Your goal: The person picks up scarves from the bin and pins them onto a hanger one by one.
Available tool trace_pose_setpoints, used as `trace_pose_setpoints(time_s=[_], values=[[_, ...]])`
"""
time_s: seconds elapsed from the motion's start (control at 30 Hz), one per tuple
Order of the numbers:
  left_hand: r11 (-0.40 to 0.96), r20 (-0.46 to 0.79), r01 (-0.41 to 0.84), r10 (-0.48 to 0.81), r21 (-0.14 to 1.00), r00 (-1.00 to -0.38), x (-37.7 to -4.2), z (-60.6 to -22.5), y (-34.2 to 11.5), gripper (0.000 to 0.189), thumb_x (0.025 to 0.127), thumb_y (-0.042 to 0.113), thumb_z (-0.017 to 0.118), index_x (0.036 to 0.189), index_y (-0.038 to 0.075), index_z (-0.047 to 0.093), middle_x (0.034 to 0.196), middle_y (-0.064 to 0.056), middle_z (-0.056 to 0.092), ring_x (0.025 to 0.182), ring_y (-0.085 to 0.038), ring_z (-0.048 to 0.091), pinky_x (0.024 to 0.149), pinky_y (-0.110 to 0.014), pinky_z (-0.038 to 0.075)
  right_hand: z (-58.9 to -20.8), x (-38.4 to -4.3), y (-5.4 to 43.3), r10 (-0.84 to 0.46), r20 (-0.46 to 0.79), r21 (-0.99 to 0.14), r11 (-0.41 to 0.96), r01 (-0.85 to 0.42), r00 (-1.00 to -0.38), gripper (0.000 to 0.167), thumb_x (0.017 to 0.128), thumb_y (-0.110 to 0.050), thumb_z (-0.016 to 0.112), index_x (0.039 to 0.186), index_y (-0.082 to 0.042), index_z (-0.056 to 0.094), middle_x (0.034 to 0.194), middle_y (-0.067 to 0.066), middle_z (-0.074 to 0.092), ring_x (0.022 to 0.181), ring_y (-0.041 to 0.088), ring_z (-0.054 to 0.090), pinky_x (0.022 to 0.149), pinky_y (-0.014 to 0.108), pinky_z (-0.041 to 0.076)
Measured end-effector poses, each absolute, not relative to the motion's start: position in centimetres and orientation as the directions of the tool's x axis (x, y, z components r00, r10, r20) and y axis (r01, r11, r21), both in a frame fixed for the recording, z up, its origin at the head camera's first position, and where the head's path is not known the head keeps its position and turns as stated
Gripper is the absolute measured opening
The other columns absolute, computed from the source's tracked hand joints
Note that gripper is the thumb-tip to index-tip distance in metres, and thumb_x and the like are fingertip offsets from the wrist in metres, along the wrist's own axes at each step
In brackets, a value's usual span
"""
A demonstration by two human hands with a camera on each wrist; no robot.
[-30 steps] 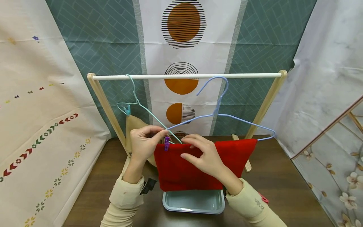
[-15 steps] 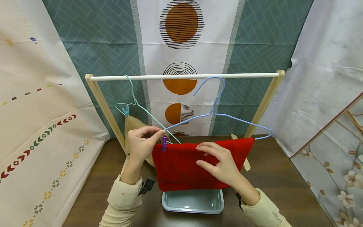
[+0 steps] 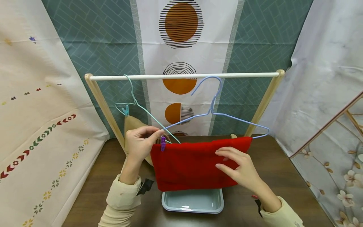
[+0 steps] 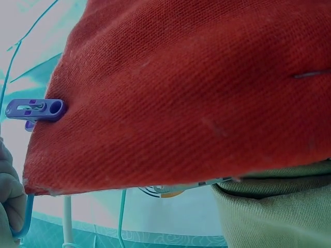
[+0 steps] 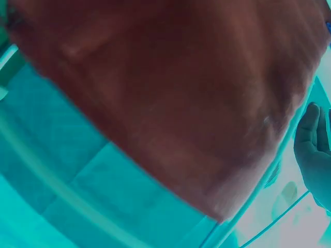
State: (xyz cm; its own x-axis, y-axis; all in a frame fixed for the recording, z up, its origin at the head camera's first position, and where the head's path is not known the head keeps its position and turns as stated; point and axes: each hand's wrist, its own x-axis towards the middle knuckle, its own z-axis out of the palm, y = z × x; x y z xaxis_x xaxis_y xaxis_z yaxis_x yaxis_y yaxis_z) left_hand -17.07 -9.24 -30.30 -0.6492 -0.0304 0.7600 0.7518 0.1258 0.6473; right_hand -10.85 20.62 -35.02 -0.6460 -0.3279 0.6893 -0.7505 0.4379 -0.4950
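Note:
My left hand [image 3: 139, 143] pinches the left end of a blue wire hanger [image 3: 195, 116]. A red cloth [image 3: 187, 167] is folded over the hanger's lower bar and hangs down in front. Near the left hand, a purple clothespin [image 3: 163, 144] clips the cloth's top edge; the left wrist view shows this clothespin [image 4: 36, 109] biting the cloth beside the fingers. My right hand [image 3: 241, 167] is held before the right part of the cloth, thumb and fingers apart, nothing between them. The hanger's hook [image 3: 210, 78] overlaps the white rail in the head view.
A white rail [image 3: 170, 76] on wooden posts spans the back. On its left hangs a teal hanger [image 3: 132, 90] with a tan cloth [image 3: 133, 121] clipped by a teal clothespin [image 3: 126, 109]. A grey tray [image 3: 193, 210] sits below the red cloth. A red object [image 3: 254, 196] lies by the right forearm.
My right hand has moved right along the front of the red cloth, from near the middle toward its right end. The left hand keeps its pinch; hanger and cloth have shifted slightly left.

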Motion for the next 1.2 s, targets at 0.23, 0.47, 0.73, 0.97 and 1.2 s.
trace_pose_setpoints(time_s=[0.23, 0.47, 0.73, 0.97, 1.2], values=[[0.118, 0.755, 0.749, -0.019, 0.652, -0.655, -17.1, -30.3, -9.3, 0.007, 0.069, -0.008, 0.074, 0.068, -0.007, 0.067, 0.058, -0.004, 0.061, 0.042, -0.009, 0.043, 0.040, -0.018, 0.038, -35.7, -10.4, 23.1, -0.299, 0.674, -0.500, 0.489, -0.715, -0.676, 0.035, 0.062, 0.007, 0.077, 0.095, -0.002, 0.066, 0.094, 0.008, 0.063, 0.073, 0.014, 0.056, 0.061, 0.019, 0.045], [0.129, 0.694, 0.689, 0.001, 0.713, -0.720, -17.3, -30.0, -9.5, 0.006, 0.070, -0.007, 0.074, 0.069, -0.004, 0.069, 0.061, 0.003, 0.063, 0.044, -0.009, 0.042, 0.040, -0.019, 0.037, -35.2, -9.7, 25.0, -0.258, 0.672, -0.476, 0.567, -0.672, -0.694, 0.034, 0.057, 0.015, 0.076, 0.087, 0.003, 0.066, 0.085, 0.014, 0.064, 0.065, 0.011, 0.056, 0.059, 0.014, 0.044], [0.050, 0.547, 0.549, 0.049, 0.834, -0.836, -18.2, -29.3, -9.9, 0.009, 0.072, -0.004, 0.073, 0.069, -0.010, 0.066, 0.061, 0.004, 0.064, 0.047, -0.013, 0.047, 0.044, -0.021, 0.041, -39.9, -11.0, 29.8, -0.171, 0.597, -0.522, 0.659, -0.542, -0.783, 0.029, 0.063, 0.007, 0.076, 0.089, -0.004, 0.068, 0.084, -0.006, 0.064, 0.064, 0.002, 0.057, 0.057, 0.012, 0.044], [-0.082, 0.435, 0.428, 0.124, 0.900, -0.892, -18.3, -28.7, -10.3, 0.015, 0.076, -0.006, 0.068, 0.065, 0.005, 0.070, 0.059, 0.000, 0.063, 0.046, -0.012, 0.050, 0.039, -0.020, 0.035, -44.0, -10.9, 32.9, -0.005, 0.316, -0.663, 0.715, -0.224, -0.949, 0.018, 0.077, -0.008, 0.071, 0.094, -0.003, 0.068, 0.083, 0.008, 0.068, 0.066, 0.005, 0.059, 0.055, 0.022, 0.048], [-0.217, 0.452, 0.414, 0.168, 0.884, -0.876, -18.2, -28.4, -10.4, 0.031, 0.081, -0.011, 0.056, 0.066, 0.011, 0.070, 0.059, -0.003, 0.062, 0.044, -0.011, 0.051, 0.042, -0.017, 0.041, -48.2, -10.8, 35.2, 0.053, 0.179, -0.654, 0.753, -0.078, -0.982, 0.024, 0.078, -0.015, 0.071, 0.097, 0.000, 0.067, 0.087, 0.013, 0.068, 0.070, 0.014, 0.062, 0.058, 0.024, 0.048]])
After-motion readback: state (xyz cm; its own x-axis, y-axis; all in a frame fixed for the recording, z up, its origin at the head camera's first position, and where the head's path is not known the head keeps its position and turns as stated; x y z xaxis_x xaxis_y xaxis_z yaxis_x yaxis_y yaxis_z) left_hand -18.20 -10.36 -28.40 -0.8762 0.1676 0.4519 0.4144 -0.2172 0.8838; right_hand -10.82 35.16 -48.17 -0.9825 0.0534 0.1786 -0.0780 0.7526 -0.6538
